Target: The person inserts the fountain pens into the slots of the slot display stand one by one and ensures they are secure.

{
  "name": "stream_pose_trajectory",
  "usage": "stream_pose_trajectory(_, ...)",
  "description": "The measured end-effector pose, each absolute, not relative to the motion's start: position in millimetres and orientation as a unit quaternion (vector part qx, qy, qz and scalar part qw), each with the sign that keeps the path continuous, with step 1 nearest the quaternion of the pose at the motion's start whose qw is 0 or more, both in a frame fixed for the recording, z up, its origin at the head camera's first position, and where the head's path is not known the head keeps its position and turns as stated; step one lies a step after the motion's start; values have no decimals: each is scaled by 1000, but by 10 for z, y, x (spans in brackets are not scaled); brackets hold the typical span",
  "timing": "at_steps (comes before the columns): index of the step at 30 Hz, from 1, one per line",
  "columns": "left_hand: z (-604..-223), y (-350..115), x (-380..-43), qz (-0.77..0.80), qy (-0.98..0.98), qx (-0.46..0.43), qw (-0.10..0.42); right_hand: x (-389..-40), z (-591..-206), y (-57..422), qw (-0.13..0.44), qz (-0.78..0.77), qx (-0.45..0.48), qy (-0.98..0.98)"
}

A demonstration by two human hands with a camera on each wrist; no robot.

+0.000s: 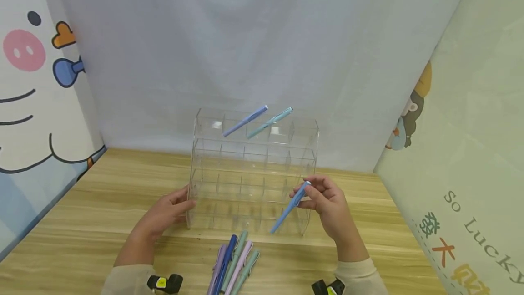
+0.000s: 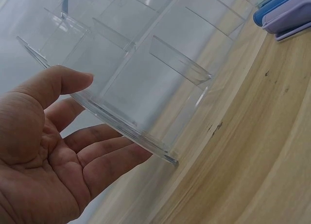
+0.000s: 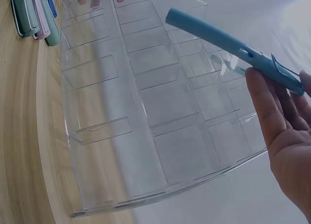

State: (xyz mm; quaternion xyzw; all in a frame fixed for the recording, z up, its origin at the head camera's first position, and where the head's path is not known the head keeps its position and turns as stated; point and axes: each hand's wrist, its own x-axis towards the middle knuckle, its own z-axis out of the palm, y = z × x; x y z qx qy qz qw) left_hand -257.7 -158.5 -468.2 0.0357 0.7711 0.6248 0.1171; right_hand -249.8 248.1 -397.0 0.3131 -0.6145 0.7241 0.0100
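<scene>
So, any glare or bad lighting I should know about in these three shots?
Head view: white glare patches on the clear rack's top tier, light otherwise fairly even; left wrist view: a small bright glint near the rack's lower edge; right wrist view: the curtain washes out toward white at upper right, though the blue pen reads clearly.

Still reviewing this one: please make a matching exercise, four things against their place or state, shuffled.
1. left hand
2. right hand
3. dark blue pen
4. light turquoise pen

A. in the top row of the clear rack
B. holding a blue pen
C. bunched with others on the table
D. at the rack's left side

Pairs: 1-D, 2-B, 3-C, 4-A
</scene>
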Motion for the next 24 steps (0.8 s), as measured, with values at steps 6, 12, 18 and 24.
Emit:
stream_pose_trajectory(6, -4705, -1587, -2579, 626, 770, 42, 115, -2519, -3952, 2467, 94, 760, 255, -591)
stream_pose_trajectory(12, -4684, -1570, -2586, 620, 775, 44, 113, -2538, -3933, 2487, 202, 764, 221, -572)
stream_pose_trajectory(18, -4701, -1547, -2590, 622, 773, 44, 114, -2676, -3783, 2567, 264, 746, 236, -564)
stream_pose_trajectory(24, -4718, -1580, -2587, 622, 774, 44, 110, -2953, -3390, 2588, 310, 729, 251, -556)
